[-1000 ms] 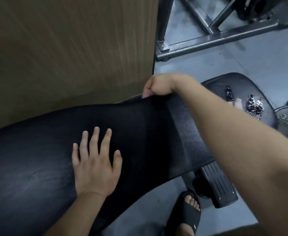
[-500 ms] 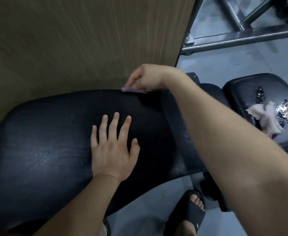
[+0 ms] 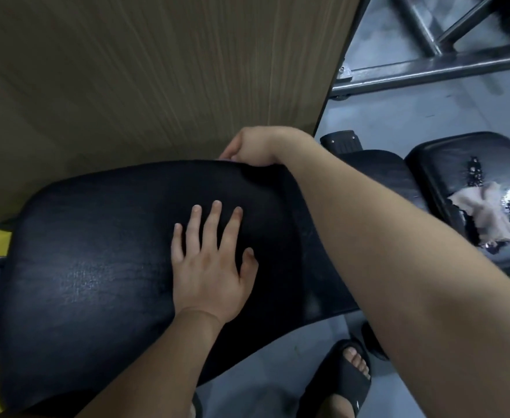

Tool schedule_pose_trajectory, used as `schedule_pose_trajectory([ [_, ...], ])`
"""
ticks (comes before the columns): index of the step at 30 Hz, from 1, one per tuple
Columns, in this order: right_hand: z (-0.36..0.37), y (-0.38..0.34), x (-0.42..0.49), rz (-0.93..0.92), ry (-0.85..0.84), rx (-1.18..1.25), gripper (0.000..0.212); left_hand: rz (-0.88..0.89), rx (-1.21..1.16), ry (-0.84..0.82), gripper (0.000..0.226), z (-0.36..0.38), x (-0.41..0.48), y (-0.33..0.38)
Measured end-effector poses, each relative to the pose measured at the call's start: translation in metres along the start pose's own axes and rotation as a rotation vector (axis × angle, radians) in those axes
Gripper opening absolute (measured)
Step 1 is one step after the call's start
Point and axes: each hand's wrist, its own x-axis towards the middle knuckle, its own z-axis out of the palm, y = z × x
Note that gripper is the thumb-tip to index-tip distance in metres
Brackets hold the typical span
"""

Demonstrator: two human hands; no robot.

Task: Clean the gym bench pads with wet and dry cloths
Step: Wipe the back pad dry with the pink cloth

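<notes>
My left hand lies flat, fingers spread, on the bench pad; my right hand curls over its far edge, whether round a cloth I cannot tell. Edge-wiping, I judge; next, reach the beige cloth nearby.

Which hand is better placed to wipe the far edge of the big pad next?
Right hand: it holds a purple cloth at the big pad's far edge; the left hand lies flat mid-pad.

hands 2: left hand, right hand | bench pads 2 | cloth 1 | sandal 1
</notes>
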Motion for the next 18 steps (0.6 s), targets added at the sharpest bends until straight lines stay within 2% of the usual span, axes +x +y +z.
schedule_pose_trajectory([
  [3,-0.012,0.029,-0.018,0.101,-0.066,-0.308,0.03,0.0,0.003,0.009,0.067,0.001,0.0,0.0],
  [5,-0.022,0.058,-0.039,0.149,-0.072,-0.384,0.033,-0.006,-0.003,0.016,0.067,0.001,0.0,0.0],
  [9,-0.046,0.107,-0.088,0.254,0.096,-0.212,0.022,-0.008,0.002,0.028,0.067,0.002,-0.001,0.002],
  [16,-0.041,0.149,-0.128,0.415,0.374,-0.12,0.049,-0.013,-0.004,0.059,0.066,0.002,-0.002,0.004],
  [18,-0.028,0.156,-0.139,0.438,0.49,-0.06,0.049,-0.013,-0.016,0.064,0.066,0.002,-0.002,0.004],
])
